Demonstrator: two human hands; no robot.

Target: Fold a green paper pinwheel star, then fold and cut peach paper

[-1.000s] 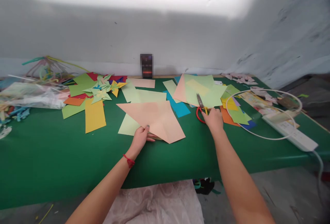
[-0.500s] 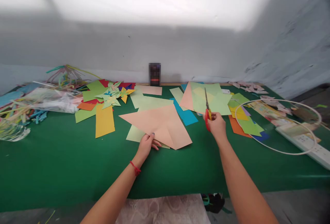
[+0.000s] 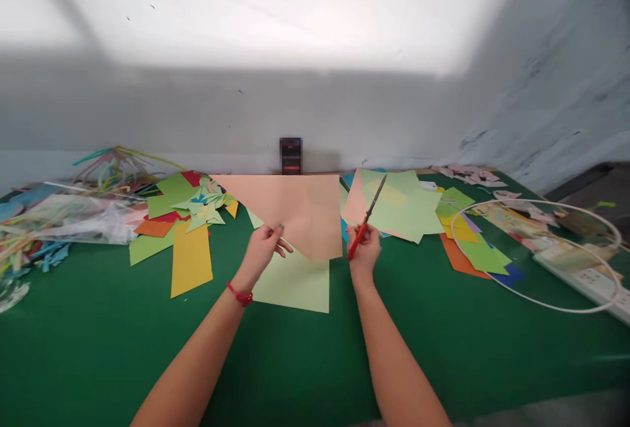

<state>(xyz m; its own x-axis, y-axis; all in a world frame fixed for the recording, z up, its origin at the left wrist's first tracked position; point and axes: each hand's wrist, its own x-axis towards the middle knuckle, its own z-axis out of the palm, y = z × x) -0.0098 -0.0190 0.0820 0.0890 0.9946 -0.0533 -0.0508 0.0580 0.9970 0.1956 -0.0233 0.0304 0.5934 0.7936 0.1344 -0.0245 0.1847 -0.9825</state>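
Observation:
My left hand (image 3: 266,246) pinches the lower left edge of a folded peach sheet of paper (image 3: 290,207), which is raised off the table. Beneath it lies a pale green sheet (image 3: 295,286), partly covered. Just right of the peach paper, my right hand (image 3: 364,250) is closed around a pair of scissors (image 3: 373,203) with red handles. Their blades point up and away, pressed together, and they do not touch the paper.
Paper stars (image 3: 204,204) and coloured sheets lie at left, beside a yellow sheet (image 3: 191,260) and a plastic bag (image 3: 93,217). Pale green sheets (image 3: 403,204) lie at right, near a white hoop (image 3: 512,299) and a power strip (image 3: 581,279). A dark phone-like object (image 3: 291,157) stands against the wall.
My left hand has lifted the peach paper up, uncovering more of the pale green sheet. My right hand has brought the scissors leftward, closer to the paper.

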